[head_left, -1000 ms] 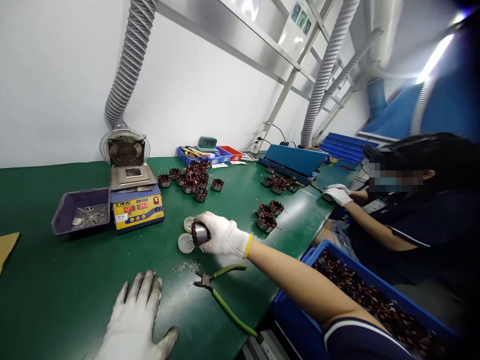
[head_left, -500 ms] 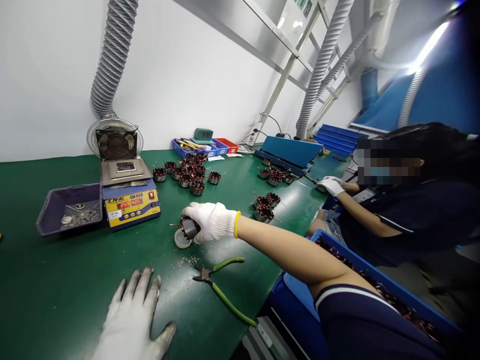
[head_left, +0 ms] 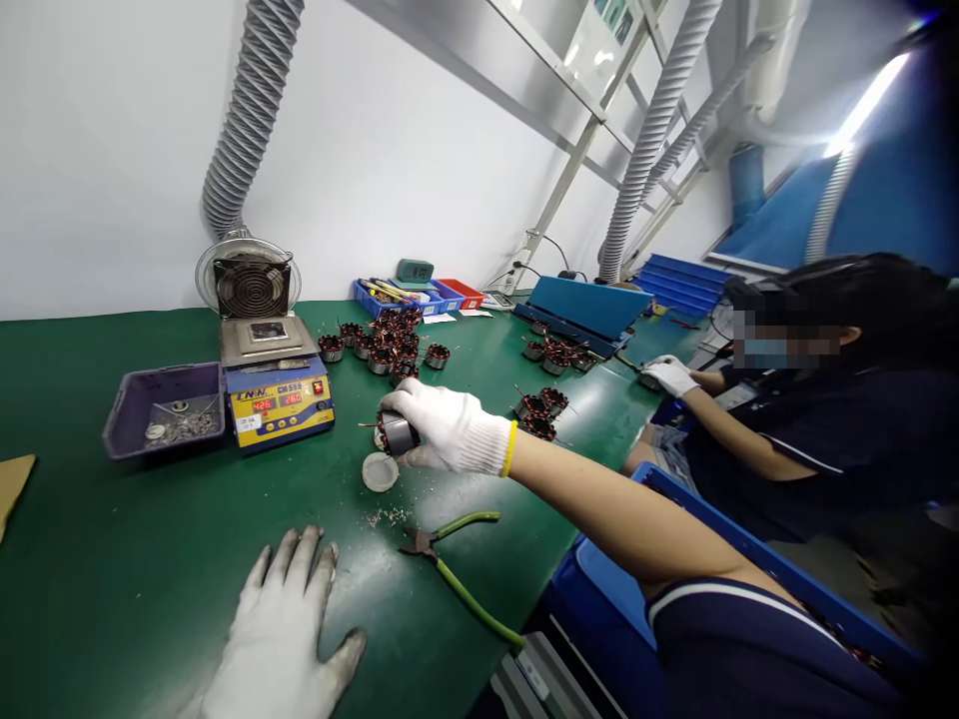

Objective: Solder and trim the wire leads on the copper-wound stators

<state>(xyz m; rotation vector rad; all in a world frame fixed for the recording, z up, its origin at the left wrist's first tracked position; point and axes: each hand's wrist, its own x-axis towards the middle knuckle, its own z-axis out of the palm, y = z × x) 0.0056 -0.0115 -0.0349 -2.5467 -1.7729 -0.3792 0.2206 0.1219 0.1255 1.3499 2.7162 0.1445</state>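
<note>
A worker's gloved right hand [head_left: 461,429] grips a copper-wound stator [head_left: 400,433] just beyond a small round dish [head_left: 380,472]; the gloved left hand [head_left: 279,639], fingers spread, lies near left on the green bench [head_left: 90,589].

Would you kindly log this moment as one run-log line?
left hand: spread, holding nothing | right hand: gripping wound core near round dish | green-handled pliers: lying open on table

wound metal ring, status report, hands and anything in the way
Right hand grips wound metal ring near round white dish. Left hand spread palm down, holding nothing. Green-handled pliers lie open on green table, clear of both hands.
</note>
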